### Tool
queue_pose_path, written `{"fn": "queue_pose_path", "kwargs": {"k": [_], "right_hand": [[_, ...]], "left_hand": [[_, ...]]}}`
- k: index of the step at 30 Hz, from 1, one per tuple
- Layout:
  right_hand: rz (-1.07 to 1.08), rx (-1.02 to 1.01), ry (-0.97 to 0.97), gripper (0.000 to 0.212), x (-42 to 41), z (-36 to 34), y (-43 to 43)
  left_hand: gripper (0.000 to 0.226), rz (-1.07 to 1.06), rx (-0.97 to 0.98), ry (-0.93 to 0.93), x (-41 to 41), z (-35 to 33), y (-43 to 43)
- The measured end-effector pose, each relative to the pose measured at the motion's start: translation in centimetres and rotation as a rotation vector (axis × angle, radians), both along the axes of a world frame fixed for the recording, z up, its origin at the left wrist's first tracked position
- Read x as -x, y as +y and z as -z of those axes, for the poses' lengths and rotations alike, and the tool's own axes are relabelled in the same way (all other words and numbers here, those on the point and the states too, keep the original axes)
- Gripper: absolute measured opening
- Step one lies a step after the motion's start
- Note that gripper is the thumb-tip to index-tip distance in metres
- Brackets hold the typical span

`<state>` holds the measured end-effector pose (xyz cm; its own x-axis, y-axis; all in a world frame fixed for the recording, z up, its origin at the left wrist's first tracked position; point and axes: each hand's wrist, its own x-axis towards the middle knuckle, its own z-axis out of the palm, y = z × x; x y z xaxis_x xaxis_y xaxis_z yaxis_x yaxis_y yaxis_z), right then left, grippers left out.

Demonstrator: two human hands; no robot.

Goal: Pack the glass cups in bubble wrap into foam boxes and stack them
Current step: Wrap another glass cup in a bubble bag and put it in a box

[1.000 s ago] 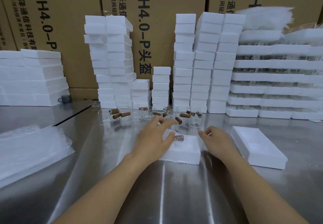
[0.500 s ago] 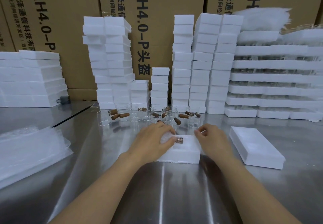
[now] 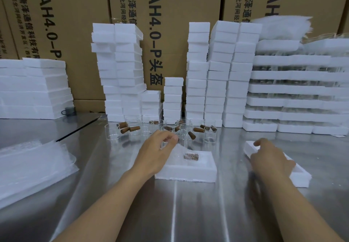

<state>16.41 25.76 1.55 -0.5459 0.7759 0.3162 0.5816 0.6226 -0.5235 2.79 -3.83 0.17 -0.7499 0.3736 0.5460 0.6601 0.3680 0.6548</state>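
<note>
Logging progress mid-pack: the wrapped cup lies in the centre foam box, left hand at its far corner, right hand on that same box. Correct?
No. The head view shows the right hand on the separate foam piece to the right, apart from the centre foam box. The wrapped cup does lie in that box, left hand at its far corner.

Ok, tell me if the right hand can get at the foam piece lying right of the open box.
Probably yes: the right hand is directly over that foam piece, nothing lying between them.
</note>
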Motion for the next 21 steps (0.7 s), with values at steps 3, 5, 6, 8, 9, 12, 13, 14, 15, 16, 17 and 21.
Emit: {"fn": "queue_pose_path", "kwargs": {"k": [3, 5, 6, 8, 9, 12, 13, 14, 15, 16, 17, 21], "right_hand": [[-0.232, 0.012, 0.352, 0.045, 0.7, -1.0, -0.7], [-0.398, 0.104, 0.601, 0.050, 1.2, -2.3, -2.3], [-0.454, 0.193, 0.694, 0.052, 1.4, -2.9, -3.3], [-0.574, 0.491, 0.822, 0.051, 1.6, -4.1, -5.1], [-0.660, 0.676, 0.869, 0.048, 1.8, -4.4, -5.9], [-0.923, 1.136, 0.965, 0.042, 1.8, -4.6, -7.9], [-0.980, 1.232, 0.990, 0.043, 1.8, -4.6, -8.6], [-1.026, 1.305, 1.007, 0.042, 1.9, -4.5, -9.1], [-1.065, 1.366, 1.013, 0.041, 2.0, -4.3, -9.6], [-1.093, 1.418, 1.005, 0.042, 2.1, -4.2, -10.1], [-1.113, 1.454, 0.984, 0.044, 2.1, -4.1, -10.4], [-1.068, 1.472, 0.871, 0.034, 1.9, -4.3, -10.4]], "left_hand": [[0.027, -0.006, -0.048, 0.017, -0.2, -0.6, 0.2], [0.022, -0.002, -0.090, 0.024, -0.5, -1.0, 0.3], [0.024, 0.002, -0.105, 0.022, -0.7, -1.1, 0.4], [0.042, 0.018, -0.131, 0.003, -1.1, -1.5, 0.6], [0.049, 0.033, -0.147, -0.019, -1.3, -1.7, 0.6], [0.061, 0.115, -0.208, -0.116, -2.0, -2.4, 0.7], [0.064, 0.144, -0.229, -0.151, -2.1, -2.6, 0.8], [0.066, 0.168, -0.251, -0.177, -2.2, -2.7, 0.9], [0.066, 0.188, -0.273, -0.194, -2.2, -2.7, 1.0], [0.066, 0.204, -0.299, -0.208, -2.2, -2.8, 1.0], [0.066, 0.216, -0.329, -0.223, -2.2, -3.0, 1.0], [0.075, 0.235, -0.424, -0.300, -1.7, -3.6, 0.0]]}}
